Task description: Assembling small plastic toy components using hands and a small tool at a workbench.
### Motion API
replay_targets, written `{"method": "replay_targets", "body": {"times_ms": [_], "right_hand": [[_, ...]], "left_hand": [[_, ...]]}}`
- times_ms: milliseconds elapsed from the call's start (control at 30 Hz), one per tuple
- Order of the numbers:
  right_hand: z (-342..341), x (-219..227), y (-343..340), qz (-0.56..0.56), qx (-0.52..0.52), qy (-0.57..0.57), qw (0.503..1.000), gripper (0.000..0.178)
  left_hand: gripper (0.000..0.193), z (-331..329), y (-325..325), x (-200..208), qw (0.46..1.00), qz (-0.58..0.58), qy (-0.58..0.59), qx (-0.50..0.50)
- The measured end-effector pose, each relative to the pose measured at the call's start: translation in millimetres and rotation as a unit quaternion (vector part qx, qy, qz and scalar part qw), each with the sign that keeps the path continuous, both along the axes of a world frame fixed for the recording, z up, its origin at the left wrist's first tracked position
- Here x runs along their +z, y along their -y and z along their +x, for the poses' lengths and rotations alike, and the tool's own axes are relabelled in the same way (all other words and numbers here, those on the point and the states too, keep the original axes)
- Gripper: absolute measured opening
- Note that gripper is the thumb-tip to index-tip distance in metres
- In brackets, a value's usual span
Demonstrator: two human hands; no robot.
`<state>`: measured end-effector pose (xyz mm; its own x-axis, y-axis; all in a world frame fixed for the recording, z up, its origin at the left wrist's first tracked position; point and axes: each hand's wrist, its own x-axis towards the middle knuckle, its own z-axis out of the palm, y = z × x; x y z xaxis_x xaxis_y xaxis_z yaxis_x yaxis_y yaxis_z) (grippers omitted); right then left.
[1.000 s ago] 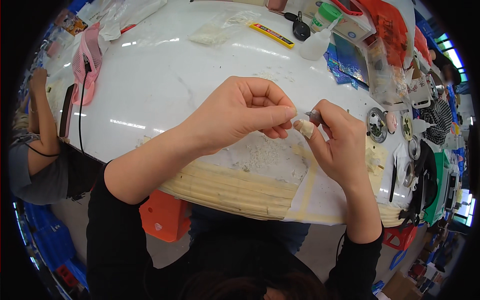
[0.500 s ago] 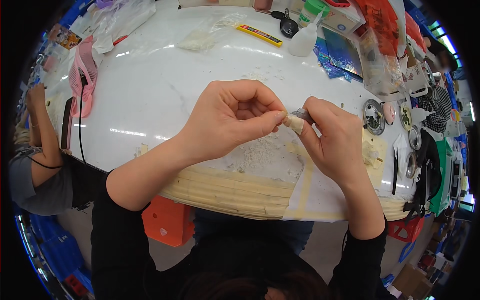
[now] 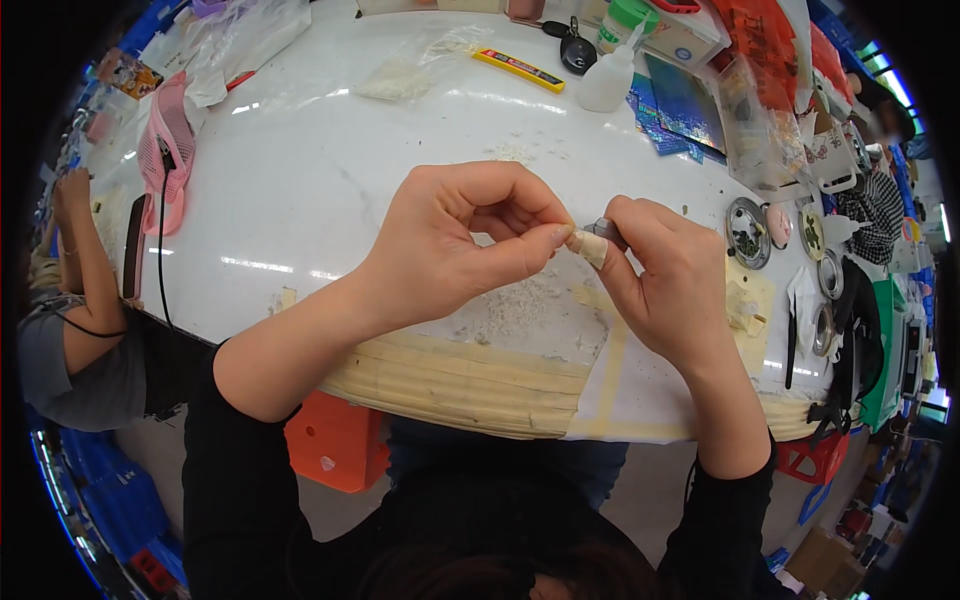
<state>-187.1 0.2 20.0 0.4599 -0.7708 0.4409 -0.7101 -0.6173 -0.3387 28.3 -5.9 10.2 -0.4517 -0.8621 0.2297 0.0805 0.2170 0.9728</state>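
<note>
Above the white table, my left hand (image 3: 455, 240) pinches thumb against forefinger. Whatever those fingertips hold is too small and hidden to name. My right hand (image 3: 660, 265) is closed on a small grey block-like tool (image 3: 607, 232), most of it covered by the fingers. Beige tape (image 3: 588, 246) is wrapped around my right thumb, whose tip almost meets the left fingertips. Pale shavings and crumbs (image 3: 510, 312) lie scattered on the tabletop beneath both hands.
Beige tape strips (image 3: 460, 385) cover the table's front edge. Farther back are a yellow packet (image 3: 518, 70), a car key (image 3: 577, 52) and a white squeeze bottle (image 3: 607, 82). Round metal dishes (image 3: 748, 234) stand at right. Another person's arm (image 3: 92, 250) rests at far left.
My left hand's knuckles have shifted very slightly downward. The pinch and the right hand's hold look the same.
</note>
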Motion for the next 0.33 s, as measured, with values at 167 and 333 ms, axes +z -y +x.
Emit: {"method": "replay_targets", "body": {"times_ms": [167, 333], "right_hand": [[-1.6, 0.6, -1.0, -0.022, -0.002, -0.021, 1.0, 0.021], [-2.7, -2.1, 3.3, -0.078, -0.01, -0.039, 0.996, 0.022]], "left_hand": [[0.006, 1.5, 0.2, 0.3, 0.999, -0.037, 0.019, 0.003], [0.01, 2.6, 1.0, 1.7, 0.997, 0.077, -0.014, -0.014]]}}
